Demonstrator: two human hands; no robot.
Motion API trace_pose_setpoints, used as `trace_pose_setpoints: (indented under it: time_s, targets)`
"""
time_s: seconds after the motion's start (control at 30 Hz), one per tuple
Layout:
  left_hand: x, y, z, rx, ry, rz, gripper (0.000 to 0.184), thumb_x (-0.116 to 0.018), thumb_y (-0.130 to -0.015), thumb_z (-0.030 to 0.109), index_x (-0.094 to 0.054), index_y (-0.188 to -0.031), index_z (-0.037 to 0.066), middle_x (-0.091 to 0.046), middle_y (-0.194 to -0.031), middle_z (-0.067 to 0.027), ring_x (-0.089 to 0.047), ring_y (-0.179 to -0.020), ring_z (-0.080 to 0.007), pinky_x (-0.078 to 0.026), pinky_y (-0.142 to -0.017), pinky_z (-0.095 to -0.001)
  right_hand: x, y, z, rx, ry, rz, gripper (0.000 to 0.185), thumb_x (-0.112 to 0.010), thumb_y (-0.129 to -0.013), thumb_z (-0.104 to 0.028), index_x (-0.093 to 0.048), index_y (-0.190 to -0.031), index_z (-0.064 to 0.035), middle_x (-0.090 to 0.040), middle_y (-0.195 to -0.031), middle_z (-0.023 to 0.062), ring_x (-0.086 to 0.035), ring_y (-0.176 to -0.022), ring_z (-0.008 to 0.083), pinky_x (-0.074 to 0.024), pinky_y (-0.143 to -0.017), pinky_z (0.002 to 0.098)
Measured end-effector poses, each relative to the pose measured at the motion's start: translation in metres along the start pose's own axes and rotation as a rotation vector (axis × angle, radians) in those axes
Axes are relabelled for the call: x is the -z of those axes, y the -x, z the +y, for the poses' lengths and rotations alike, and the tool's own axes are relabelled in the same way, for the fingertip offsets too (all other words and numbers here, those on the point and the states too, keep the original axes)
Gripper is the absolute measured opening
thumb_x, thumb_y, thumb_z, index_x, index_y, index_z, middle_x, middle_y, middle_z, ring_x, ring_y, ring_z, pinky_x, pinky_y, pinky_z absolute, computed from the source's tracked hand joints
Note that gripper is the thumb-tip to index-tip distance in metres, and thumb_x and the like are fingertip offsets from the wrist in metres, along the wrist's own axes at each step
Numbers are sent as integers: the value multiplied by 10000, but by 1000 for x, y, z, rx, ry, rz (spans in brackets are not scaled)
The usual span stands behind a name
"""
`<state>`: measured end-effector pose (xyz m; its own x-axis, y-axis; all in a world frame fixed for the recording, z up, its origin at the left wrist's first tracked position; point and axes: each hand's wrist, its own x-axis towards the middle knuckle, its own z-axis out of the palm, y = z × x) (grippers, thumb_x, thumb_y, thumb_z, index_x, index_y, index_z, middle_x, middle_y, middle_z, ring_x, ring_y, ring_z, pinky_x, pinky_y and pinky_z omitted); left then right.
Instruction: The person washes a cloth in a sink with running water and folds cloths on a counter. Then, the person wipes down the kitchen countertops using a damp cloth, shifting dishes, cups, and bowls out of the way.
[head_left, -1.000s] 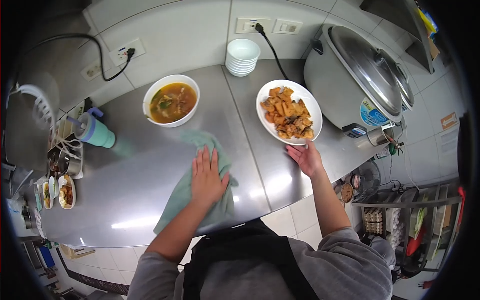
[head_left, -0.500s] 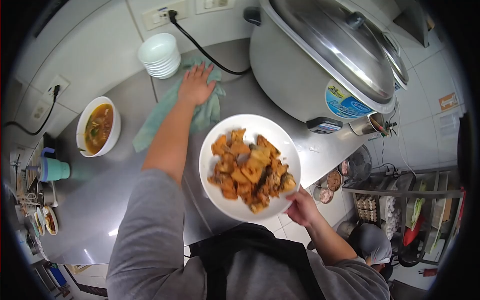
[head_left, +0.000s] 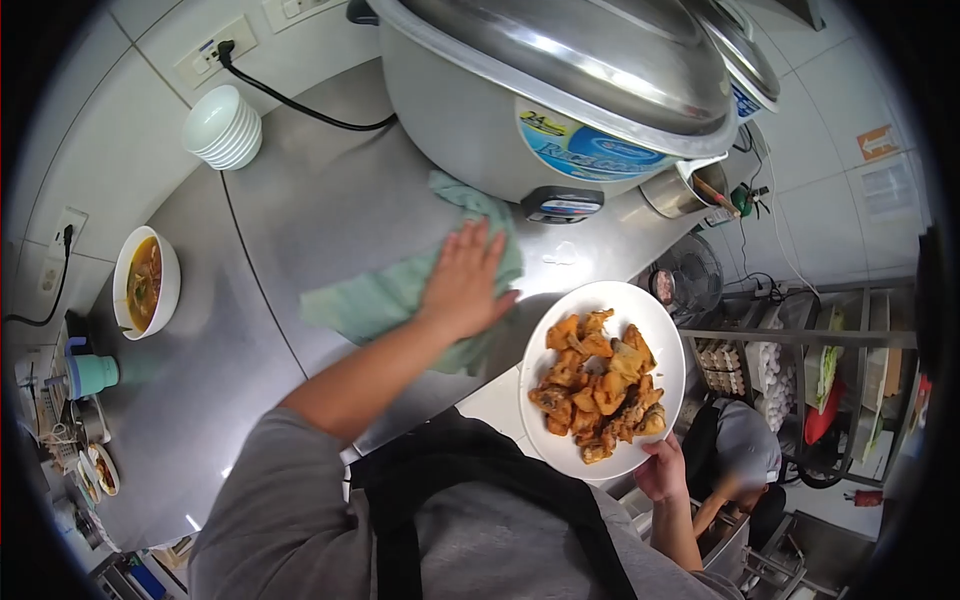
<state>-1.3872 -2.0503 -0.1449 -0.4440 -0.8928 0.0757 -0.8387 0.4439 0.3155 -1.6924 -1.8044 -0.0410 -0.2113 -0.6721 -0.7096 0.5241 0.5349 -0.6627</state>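
Observation:
My left hand (head_left: 465, 285) lies flat with its fingers spread on a green cloth (head_left: 365, 300), pressing it against the steel counter (head_left: 300, 215). The cloth is crumpled and reaches toward the foot of a large rice cooker (head_left: 450, 125). At its lower right edge, a white plate (head_left: 670, 372) is gripped by my right hand (head_left: 662, 472); the fingers under the plate are hidden. On the plate sit several browned, fried-looking chunks of food (head_left: 605, 385). It is held up beyond the counter's front edge.
A stack of white bowls (head_left: 225, 128) stands near the wall. Farther left are a bowl of soup (head_left: 172, 285) and a teal tumbler (head_left: 95, 374). A black power cord (head_left: 300, 107) runs behind the cooker. Below right, a co-worker (head_left: 748, 435) crouches beside the shelving (head_left: 790, 337).
My left hand has dragged the cloth from beside the bowl stack toward the counter's front edge, near the cooker. My right hand has carried the plate rightward, off the counter. The view has shifted.

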Motion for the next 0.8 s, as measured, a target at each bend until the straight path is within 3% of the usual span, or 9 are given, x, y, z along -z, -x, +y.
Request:
trace_pose_setpoints:
  time_s: [0.1,0.2,0.37,0.43,0.57,0.63,0.67,0.7,0.8]
  targets:
    - [-28,-41,58,-77,85,-2,827,-523,-878,525,-233,-1466,21,-231,-1506,-228,-181,-1420,-354,-106,-1168,-445,16,18,1,56,-74,71,511,-453,-773,49,-450,-1280,-16,-575,-1213,152,-611,-1076,313,-535,-896,448]
    - [-58,-97,105,-134,179,-24,795,-476,-891,525,-227,-1475,47,-164,-1543,-201,-117,-1443,-322,-63,-1174,-432,25,34,4,115,-113,111,511,-460,-778,41,-445,-1285,-20,-573,-1218,152,-612,-1077,314,-549,-880,449]
    - [-74,-166,143,-234,109,-67,751,-476,-867,559,-263,-1489,196,-169,-1568,-88,-103,-1452,-281,-52,-1175,-422,29,48,17,151,-148,215,532,-484,-791,7,-414,-1316,-29,-549,-1259,151,-611,-1081,321,-563,-862,456]
    - [-69,-169,142,-432,63,-189,701,-499,-847,569,-331,-1461,276,-186,-1570,-17,-118,-1452,-258,-66,-1174,-434,28,50,19,152,-111,200,553,-488,-791,-5,-390,-1335,-23,-533,-1280,155,-595,-1106,324,-551,-885,456]
    - [-61,-118,114,-667,41,-253,618,-503,-863,528,-410,-1418,273,-205,-1564,10,-149,-1448,-254,-99,-1170,-454,23,50,15,150,-82,163,561,-480,-794,4,-374,-1344,-19,-529,-1282,162,-595,-1106,329,-546,-891,455]
    - [-68,-78,91,-729,-118,-204,642,-499,-862,521,-387,-1432,246,-217,-1560,7,-142,-1449,-247,-97,-1170,-450,6,46,8,145,-56,127,528,-465,-798,28,-396,-1320,-14,-551,-1251,162,-612,-1080,324,-545,-892,439]
    - [-43,-42,79,-694,-9,-248,670,-484,-859,515,-358,-1446,217,-225,-1555,-6,-142,-1448,-246,-85,-1169,-449,1,41,6,139,-43,93,509,-461,-800,33,-410,-1305,-12,-559,-1242,162,-613,-1077,321,-542,-894,446]
    - [-50,-12,66,-672,-167,-211,686,-366,-872,585,-302,-1473,259,-230,-1555,-7,-140,-1447,-224,-66,-1166,-454,-5,37,5,133,-35,63,501,-457,-801,33,-415,-1299,-11,-557,-1243,163,-611,-1080,323,-540,-894,452]
    - [1,82,22,-620,-85,-403,612,-502,-844,494,-458,-1397,234,-277,-1535,-38,-141,-1446,-224,-53,-1166,-473,-33,18,1,119,9,-64,497,-450,-805,33,-410,-1299,-9,-548,-1246,169,-601,-1091,333,-538,-893,461]
